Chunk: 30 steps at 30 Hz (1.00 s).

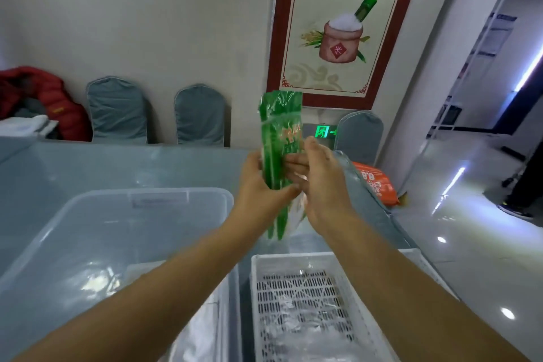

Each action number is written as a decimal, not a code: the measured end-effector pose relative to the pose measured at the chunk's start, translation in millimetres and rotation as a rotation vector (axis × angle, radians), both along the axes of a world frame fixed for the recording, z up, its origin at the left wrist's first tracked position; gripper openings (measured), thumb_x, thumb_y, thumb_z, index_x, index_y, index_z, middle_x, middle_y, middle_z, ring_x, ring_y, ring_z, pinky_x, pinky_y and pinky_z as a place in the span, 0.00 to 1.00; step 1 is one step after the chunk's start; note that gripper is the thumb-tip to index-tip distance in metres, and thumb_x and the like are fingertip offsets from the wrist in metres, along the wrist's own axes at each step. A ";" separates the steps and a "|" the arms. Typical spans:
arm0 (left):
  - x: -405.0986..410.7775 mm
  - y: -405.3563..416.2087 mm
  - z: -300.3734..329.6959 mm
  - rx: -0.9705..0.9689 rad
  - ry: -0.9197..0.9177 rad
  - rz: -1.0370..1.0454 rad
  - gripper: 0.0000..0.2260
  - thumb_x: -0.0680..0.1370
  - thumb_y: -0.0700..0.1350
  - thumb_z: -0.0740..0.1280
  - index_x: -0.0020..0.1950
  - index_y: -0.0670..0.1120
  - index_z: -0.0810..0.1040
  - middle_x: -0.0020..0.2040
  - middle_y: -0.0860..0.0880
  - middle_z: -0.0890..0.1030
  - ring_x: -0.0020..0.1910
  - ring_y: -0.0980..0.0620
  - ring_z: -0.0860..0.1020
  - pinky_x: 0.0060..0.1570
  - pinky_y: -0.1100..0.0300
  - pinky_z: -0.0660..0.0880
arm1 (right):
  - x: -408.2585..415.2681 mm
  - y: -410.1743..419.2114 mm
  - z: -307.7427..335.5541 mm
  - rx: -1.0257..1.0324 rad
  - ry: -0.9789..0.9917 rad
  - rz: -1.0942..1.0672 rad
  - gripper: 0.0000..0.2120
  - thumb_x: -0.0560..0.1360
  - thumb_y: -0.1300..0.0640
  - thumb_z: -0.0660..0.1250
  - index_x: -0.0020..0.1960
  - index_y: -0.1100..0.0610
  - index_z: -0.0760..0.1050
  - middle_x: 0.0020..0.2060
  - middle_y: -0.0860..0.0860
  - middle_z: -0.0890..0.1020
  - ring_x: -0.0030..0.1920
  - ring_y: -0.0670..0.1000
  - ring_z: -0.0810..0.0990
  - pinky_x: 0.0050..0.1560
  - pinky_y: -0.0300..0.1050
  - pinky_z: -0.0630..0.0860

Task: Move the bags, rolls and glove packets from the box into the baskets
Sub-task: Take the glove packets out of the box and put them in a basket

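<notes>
Transfer underway: both hands' fingers (293, 162) clamp green packets (280, 138) above counter; next, lower into basket (296, 261).

The green packet (280, 138) is glossy, crinkled plastic film. The box (117, 214) is smooth translucent plastic. The white basket (296, 297) is perforated plastic.

Green packets (280, 138): flat, clear-wrapped, red lettering on front, held upright at frame centre, several pressed together, lower ends hanging below the grip. Clear plastic box (97, 232): large, translucent, stood at lower left, contents not discernible. White slotted basket (296, 303): stood at lower centre-right, just beside the box, with clear plastic-wrapped items lying on its floor. Orange bag (374, 182): lay flat at right of centre.
</notes>
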<state>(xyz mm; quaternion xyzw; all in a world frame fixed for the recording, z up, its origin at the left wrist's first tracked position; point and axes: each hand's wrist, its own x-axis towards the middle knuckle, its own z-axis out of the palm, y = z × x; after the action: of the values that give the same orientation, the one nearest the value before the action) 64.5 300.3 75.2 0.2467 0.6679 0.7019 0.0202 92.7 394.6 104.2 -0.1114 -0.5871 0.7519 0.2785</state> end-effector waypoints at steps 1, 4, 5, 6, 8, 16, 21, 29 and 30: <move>-1.0 15.0 -2.1 0.046 -0.030 0.039 0.23 0.67 0.36 0.73 0.54 0.56 0.69 0.49 0.51 0.79 0.45 0.59 0.80 0.40 0.65 0.79 | 1.8 12.1 -1.8 0.036 -0.015 0.022 0.11 0.79 0.50 0.59 0.51 0.57 0.74 0.45 0.59 0.81 0.46 0.55 0.82 0.41 0.43 0.80; -4.2 55.8 -13.4 0.129 -0.104 0.103 0.19 0.69 0.33 0.71 0.47 0.57 0.72 0.43 0.52 0.81 0.39 0.61 0.81 0.32 0.71 0.75 | 4.8 48.7 -10.5 0.242 -0.076 0.074 0.06 0.78 0.51 0.59 0.50 0.53 0.73 0.49 0.54 0.80 0.50 0.52 0.81 0.52 0.48 0.79; -4.8 66.9 -18.2 0.138 -0.133 0.112 0.19 0.69 0.32 0.71 0.47 0.56 0.73 0.41 0.52 0.82 0.38 0.59 0.81 0.32 0.70 0.75 | 5.4 63.3 -14.1 0.332 -0.085 0.043 0.04 0.77 0.53 0.61 0.50 0.52 0.73 0.49 0.52 0.80 0.50 0.51 0.80 0.52 0.49 0.78; -6.5 76.8 -23.3 0.143 -0.168 0.129 0.19 0.69 0.32 0.71 0.47 0.55 0.73 0.41 0.53 0.82 0.39 0.57 0.82 0.32 0.68 0.76 | 6.3 78.9 -17.9 0.424 -0.092 -0.019 0.03 0.76 0.55 0.64 0.49 0.51 0.73 0.48 0.51 0.80 0.49 0.48 0.80 0.52 0.48 0.78; -11.1 90.7 -31.7 0.142 -0.250 0.198 0.19 0.69 0.31 0.70 0.46 0.55 0.72 0.43 0.52 0.82 0.42 0.54 0.82 0.35 0.63 0.78 | 6.2 111.7 -31.6 0.598 -0.113 -0.183 0.08 0.72 0.57 0.66 0.51 0.50 0.73 0.49 0.48 0.79 0.49 0.46 0.78 0.52 0.46 0.76; -25.1 120.0 -62.9 0.333 -0.655 0.261 0.14 0.69 0.29 0.68 0.45 0.47 0.73 0.38 0.46 0.83 0.34 0.48 0.83 0.28 0.55 0.79 | -9.7 188.3 -99.1 0.351 -0.604 0.317 0.19 0.67 0.46 0.74 0.52 0.55 0.76 0.50 0.55 0.83 0.45 0.52 0.82 0.48 0.48 0.79; -11.4 123.1 -118.6 0.311 -0.873 0.318 0.11 0.70 0.30 0.67 0.48 0.42 0.72 0.42 0.43 0.82 0.36 0.46 0.82 0.31 0.56 0.77 | -18.7 211.5 -123.0 0.595 -0.654 0.425 0.10 0.66 0.53 0.76 0.41 0.49 0.75 0.35 0.46 0.81 0.31 0.42 0.82 0.26 0.33 0.75; 24.2 93.1 -188.8 -0.258 -0.459 0.834 0.38 0.65 0.38 0.74 0.70 0.43 0.57 0.66 0.41 0.66 0.62 0.44 0.68 0.63 0.54 0.66 | -46.2 219.8 -166.3 1.247 -0.600 0.730 0.12 0.65 0.55 0.76 0.36 0.49 0.72 0.32 0.44 0.77 0.32 0.43 0.74 0.32 0.41 0.68; 27.2 93.7 -194.7 -0.352 -0.414 0.851 0.41 0.66 0.40 0.74 0.72 0.45 0.55 0.70 0.41 0.61 0.68 0.43 0.63 0.68 0.49 0.62 | -49.2 219.4 -172.1 1.274 -0.625 0.783 0.12 0.65 0.54 0.76 0.36 0.48 0.72 0.32 0.43 0.76 0.33 0.43 0.74 0.32 0.40 0.69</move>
<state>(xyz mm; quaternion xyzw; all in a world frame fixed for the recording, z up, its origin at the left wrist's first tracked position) 91.7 394.1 -119.5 -0.1988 0.7994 0.5591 -0.0943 43.5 613.9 -67.9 0.0773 -0.9497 0.2500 -0.1719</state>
